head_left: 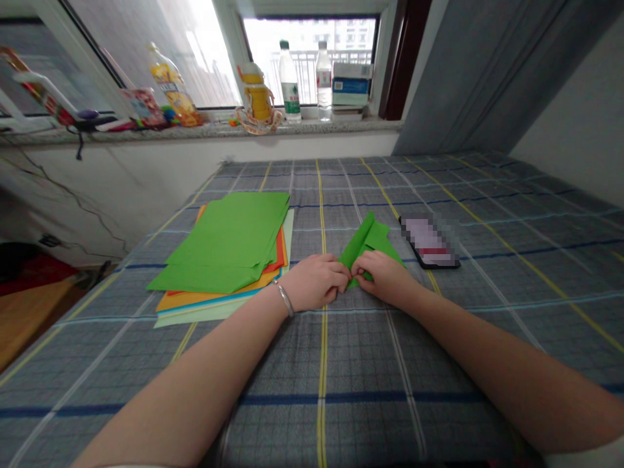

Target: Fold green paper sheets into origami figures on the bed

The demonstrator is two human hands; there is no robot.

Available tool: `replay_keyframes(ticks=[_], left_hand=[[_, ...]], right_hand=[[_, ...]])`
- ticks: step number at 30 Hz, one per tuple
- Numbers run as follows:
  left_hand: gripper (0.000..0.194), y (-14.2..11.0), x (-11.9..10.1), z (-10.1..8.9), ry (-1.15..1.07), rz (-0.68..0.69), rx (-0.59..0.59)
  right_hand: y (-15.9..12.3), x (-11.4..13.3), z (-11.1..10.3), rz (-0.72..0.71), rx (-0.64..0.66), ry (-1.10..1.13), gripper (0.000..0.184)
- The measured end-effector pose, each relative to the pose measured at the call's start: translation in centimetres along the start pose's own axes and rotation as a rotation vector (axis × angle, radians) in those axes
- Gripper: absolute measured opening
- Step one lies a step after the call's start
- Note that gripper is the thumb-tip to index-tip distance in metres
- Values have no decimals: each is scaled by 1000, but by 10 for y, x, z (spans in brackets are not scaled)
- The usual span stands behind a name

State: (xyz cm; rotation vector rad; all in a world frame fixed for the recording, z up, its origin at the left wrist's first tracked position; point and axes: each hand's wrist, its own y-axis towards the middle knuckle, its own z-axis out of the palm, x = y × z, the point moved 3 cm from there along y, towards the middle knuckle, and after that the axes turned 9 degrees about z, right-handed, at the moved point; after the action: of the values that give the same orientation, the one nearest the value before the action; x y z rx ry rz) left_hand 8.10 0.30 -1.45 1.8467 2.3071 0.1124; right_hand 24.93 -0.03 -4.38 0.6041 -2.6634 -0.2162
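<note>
A folded sheet of green paper (361, 242) lies on the checked cloth, with a long narrow flap slanting up to a point and a wider layer to its right. My left hand (319, 281), with a silver bangle at the wrist, pinches the lower left corner of the paper. Close beside it, my right hand (381, 273) has its fingers curled on the paper's lower edge. Both sets of fingertips nearly meet, and they hide the part of the fold between them. To the right of the green paper rests a phone (431, 244), its screen blurred out.
Left of my hands lies a stack of coloured paper (229, 237), green on top. The grey checked cloth (292, 370) spreads beneath everything. Along the windowsill (209, 132) stand a juice bottle (173, 88), a yellow cup (257, 97), two clear bottles (289, 81) and boxes (351, 84).
</note>
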Motion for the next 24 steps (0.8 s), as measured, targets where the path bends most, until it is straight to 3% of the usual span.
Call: replay_keyframes(ticks=[14, 18, 24], left_hand=[[29, -2, 0, -2, -31, -5, -2], [29, 1, -1, 1, 14, -8, 4], [26, 3, -4, 4, 48, -49, 0]], right_hand=[[-2, 2, -4, 6, -22, -7, 8], [-4, 6, -7, 19, -79, -71, 15], [-5, 11, -5, 18, -55, -124, 23]])
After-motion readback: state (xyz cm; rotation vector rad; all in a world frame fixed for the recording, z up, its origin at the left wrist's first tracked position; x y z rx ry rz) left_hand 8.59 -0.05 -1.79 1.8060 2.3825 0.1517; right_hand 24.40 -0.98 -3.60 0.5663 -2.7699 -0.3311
